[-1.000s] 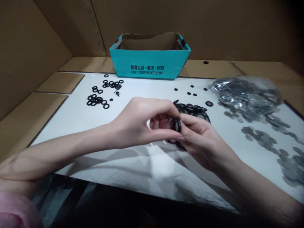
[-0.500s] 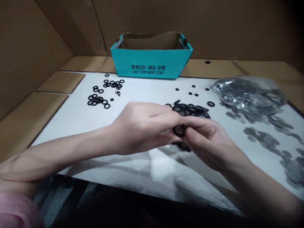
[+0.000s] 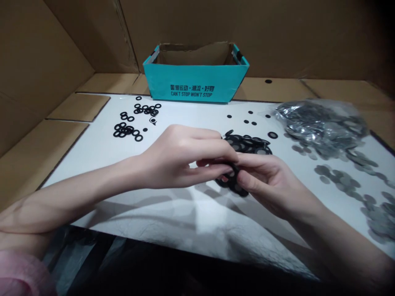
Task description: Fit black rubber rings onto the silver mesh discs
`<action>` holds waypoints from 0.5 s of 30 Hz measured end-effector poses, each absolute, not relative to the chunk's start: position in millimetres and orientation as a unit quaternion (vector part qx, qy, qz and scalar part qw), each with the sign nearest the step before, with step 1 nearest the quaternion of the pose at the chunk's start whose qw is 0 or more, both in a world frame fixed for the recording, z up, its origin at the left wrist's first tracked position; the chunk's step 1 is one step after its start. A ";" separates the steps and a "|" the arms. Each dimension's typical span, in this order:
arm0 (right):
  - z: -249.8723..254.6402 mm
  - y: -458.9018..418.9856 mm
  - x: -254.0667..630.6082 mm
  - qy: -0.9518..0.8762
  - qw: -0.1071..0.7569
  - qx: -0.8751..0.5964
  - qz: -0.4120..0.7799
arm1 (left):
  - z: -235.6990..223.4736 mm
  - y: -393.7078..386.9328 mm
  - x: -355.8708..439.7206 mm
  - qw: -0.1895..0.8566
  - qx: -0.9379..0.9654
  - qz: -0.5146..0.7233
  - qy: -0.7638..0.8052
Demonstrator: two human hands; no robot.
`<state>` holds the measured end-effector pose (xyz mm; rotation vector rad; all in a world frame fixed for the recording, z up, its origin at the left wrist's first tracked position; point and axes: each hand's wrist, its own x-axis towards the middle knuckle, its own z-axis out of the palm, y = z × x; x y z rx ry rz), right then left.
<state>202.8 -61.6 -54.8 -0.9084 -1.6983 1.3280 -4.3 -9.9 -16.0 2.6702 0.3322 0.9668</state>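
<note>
Between both hands, just above the white tabletop, is a black ring-shaped washer (image 3: 235, 169). The fingers cover much of it. My left hand (image 3: 180, 158) pinches it from the left, its thumb lying across the front. From the right, the thumb and forefinger of my right hand (image 3: 271, 181) grip its edge. Behind the fingers lies a pile of black washers with grey centres (image 3: 247, 142). More such washers (image 3: 239, 188) show below the fingertips.
Loose black rings (image 3: 125, 130) lie at left. Small black discs (image 3: 250, 112) dot the table's far side. A clear plastic bag (image 3: 321, 123) of dark pieces stands at right, grey discs (image 3: 339, 176) before it. A turquoise box (image 3: 191, 82) sits at the back.
My left hand has shifted its grip: the thumb has risen and now lies over the front of the washer, which was more exposed before. The right hand has barely moved.
</note>
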 end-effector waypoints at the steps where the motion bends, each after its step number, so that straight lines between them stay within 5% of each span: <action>1: -51.1 -60.6 205.9 -0.695 0.390 -0.373 0.475 | -14.1 -8.1 -5.2 0.131 0.924 0.337 0.126; 7: -36.7 -44.0 247.3 -0.792 0.371 -0.478 0.080 | 4.8 20.0 -24.5 0.089 0.880 0.386 0.260; 15: -38.3 -32.8 277.6 -0.846 0.236 -0.476 0.028 | 8.3 70.2 -67.9 0.067 0.871 0.290 0.390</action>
